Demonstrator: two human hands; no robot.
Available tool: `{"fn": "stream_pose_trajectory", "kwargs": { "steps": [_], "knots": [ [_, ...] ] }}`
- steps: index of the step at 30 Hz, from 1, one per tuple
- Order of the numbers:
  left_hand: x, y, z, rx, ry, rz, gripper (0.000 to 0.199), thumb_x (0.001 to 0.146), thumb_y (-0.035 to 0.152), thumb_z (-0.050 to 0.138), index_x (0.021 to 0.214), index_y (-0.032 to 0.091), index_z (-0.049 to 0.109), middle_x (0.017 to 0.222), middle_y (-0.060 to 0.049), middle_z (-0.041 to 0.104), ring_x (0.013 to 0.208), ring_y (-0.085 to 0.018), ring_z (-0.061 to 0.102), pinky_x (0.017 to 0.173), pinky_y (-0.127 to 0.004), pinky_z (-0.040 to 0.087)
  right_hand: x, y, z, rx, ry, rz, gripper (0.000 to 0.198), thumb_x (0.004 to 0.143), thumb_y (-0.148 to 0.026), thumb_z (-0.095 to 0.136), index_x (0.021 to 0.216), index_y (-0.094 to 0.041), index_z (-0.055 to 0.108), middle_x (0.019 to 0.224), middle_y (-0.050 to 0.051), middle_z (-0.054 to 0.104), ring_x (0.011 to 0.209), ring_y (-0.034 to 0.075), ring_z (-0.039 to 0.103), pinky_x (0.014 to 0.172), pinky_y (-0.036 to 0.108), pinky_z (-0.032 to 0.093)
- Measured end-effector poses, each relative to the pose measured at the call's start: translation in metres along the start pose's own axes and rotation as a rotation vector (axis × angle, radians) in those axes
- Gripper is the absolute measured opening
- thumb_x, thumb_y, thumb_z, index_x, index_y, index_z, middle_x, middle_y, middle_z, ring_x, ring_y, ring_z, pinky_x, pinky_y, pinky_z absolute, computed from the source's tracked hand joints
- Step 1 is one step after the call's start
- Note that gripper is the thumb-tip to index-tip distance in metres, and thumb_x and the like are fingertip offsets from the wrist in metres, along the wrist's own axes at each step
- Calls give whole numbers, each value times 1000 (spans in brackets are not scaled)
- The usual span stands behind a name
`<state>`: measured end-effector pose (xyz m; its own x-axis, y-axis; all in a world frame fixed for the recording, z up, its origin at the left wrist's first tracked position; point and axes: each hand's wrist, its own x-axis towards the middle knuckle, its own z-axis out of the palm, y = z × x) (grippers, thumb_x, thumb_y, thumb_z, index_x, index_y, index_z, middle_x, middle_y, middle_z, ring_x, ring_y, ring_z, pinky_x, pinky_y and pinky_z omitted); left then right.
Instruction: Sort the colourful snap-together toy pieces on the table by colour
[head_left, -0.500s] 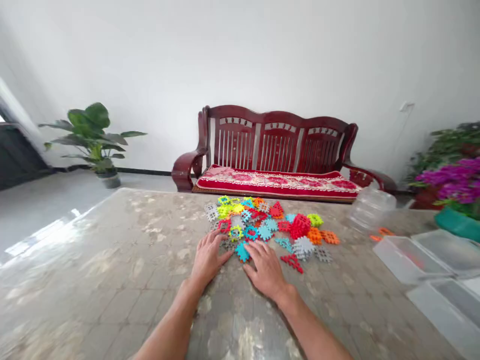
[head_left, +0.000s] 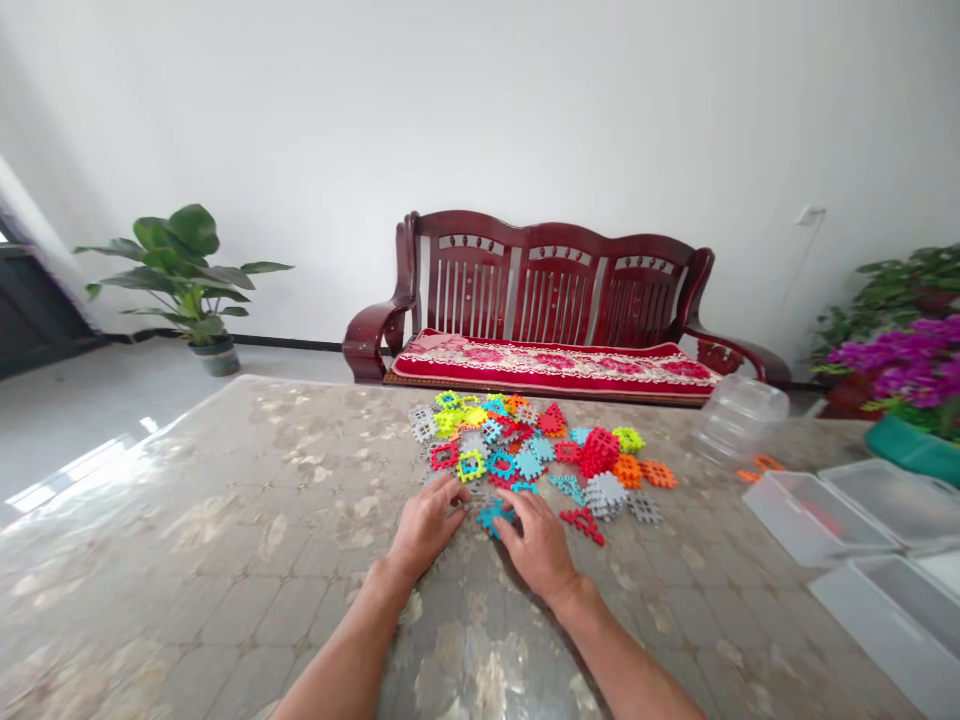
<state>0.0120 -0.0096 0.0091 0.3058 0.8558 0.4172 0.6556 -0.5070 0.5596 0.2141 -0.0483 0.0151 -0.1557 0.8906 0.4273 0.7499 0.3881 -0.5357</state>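
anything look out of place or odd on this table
Mostly no; only the orange plastic pieces by the translucent rectangular plastic box stand out, lying apart from the multicoloured pile of notched plastic pieces.

One blue toothed plate [head_left: 493,518], partly covered (tilt unclear from where I stand); grey pieces [head_left: 478,493], just beside it, partly hidden.

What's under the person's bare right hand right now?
A blue, tooth-edged plastic piece shows partly at the tips of the right hand; anything directly beneath the hand is covered.
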Motion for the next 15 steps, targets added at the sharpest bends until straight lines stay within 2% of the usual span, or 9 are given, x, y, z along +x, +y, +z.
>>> {"fn": "stream_pose_trajectory", "kwargs": {
  "steps": [3, 7, 12, 15],
  "knots": [
    [-1, 2, 0, -52, 62, 48, 18, 77, 7, 51, 81, 22, 59, 83, 1, 63, 79, -12, 62, 74, -22, 47, 0, -2, -1, 66, -20, 40, 31, 92, -28, 56, 121, -22, 65, 101, 6, 72, 97, 22, 64, 89, 36, 49],
    [-2, 5, 2, -85, 76, 120, 16, 81, 8, 52, 82, 22, 60, 82, 1, 63, 79, -12, 62, 74, -22, 48, 1, -1, 1, 227, -3, 126, 31, 93, -32, 52, 119, -23, 67, 112, 7, 72, 104, 22, 65, 93, 37, 49],
    [-2, 8, 6, -126, 28, 185, 16, 87, 12, 53, 90, 23, 64, 91, -1, 67, 88, -12, 65, 81, -22, 51, 6, 4, 1, 444, 25, 247, 32, 84, -25, 54, 110, -21, 71, 108, 6, 74, 99, 21, 68, 90, 35, 52],
    [-1, 5, 7, -134, 51, 187, 21, 89, 12, 49, 95, 24, 65, 100, -2, 69, 95, -12, 66, 87, -23, 51, 10, 13, -6, 400, 14, 290, 35, 79, -19, 52, 108, -20, 71, 102, 5, 75, 93, 21, 69, 86, 34, 53]
  ]
}}
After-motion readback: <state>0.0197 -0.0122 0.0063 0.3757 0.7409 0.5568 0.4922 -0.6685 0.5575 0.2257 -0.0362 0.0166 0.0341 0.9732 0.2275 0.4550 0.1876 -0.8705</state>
